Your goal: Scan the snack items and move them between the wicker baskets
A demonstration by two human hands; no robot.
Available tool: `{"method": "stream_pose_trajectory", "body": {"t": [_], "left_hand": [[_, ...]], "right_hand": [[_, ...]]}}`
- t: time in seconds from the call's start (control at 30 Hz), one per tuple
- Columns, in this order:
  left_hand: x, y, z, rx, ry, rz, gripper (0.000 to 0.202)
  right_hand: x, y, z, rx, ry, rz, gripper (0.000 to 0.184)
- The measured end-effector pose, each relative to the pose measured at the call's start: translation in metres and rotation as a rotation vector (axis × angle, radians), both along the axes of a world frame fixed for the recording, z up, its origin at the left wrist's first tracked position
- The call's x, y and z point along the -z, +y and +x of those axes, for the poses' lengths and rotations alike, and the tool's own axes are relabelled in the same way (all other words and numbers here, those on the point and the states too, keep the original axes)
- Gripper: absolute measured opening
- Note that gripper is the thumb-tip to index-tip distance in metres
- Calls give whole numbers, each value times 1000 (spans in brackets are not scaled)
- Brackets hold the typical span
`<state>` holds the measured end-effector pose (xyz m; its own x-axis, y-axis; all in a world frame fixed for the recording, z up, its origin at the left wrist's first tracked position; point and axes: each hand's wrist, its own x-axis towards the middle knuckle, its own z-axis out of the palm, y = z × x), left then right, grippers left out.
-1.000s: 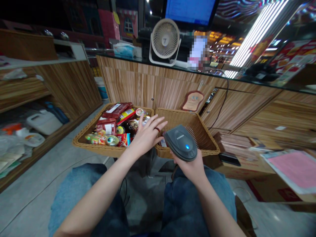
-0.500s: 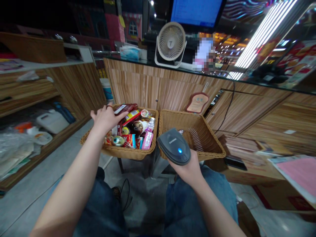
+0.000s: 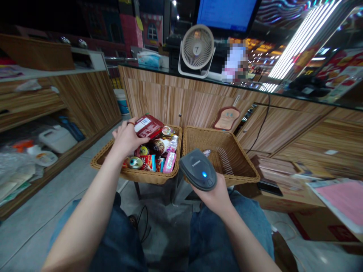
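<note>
My left hand (image 3: 126,138) is closed on a dark red packet (image 3: 148,126) with a white label, lifted a little above the left wicker basket (image 3: 141,175). That basket holds several snacks, cans and small packs. My right hand (image 3: 214,190) grips a grey barcode scanner (image 3: 198,169) with a blue light lit, held in front of the right wicker basket (image 3: 244,166). The right basket looks nearly bare, with a small item at its back left.
A wooden counter (image 3: 176,94) runs behind the baskets, with a white fan (image 3: 197,47) and a blue monitor (image 3: 227,13) on top. Shelves with jugs and bags stand at the left. Boxes and a pink sheet (image 3: 340,196) lie at the right. My jeans-clad knees fill the foreground.
My left hand swung from the gap between the baskets to the left basket, closed on the dark red packet and raised it. The scanner hand stayed nearly still.
</note>
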<state>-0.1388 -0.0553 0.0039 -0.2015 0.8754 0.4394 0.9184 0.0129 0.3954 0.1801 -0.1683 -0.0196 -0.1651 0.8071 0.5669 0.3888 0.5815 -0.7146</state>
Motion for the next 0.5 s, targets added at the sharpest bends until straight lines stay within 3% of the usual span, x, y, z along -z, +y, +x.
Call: {"method": "stream_pose_trajectory", "body": {"t": [0.2, 0.33, 0.5], "left_hand": [[-5, -30, 24, 282, 230, 326, 90], [-11, -41, 33, 391, 304, 387, 90], [-7, -45, 42, 458, 320, 391, 86]], "right_hand": [[0, 1, -3, -10, -69, -56, 10], [2, 2, -3, 27, -42, -68, 11], [0, 2, -2, 65, 12, -109, 16]]}}
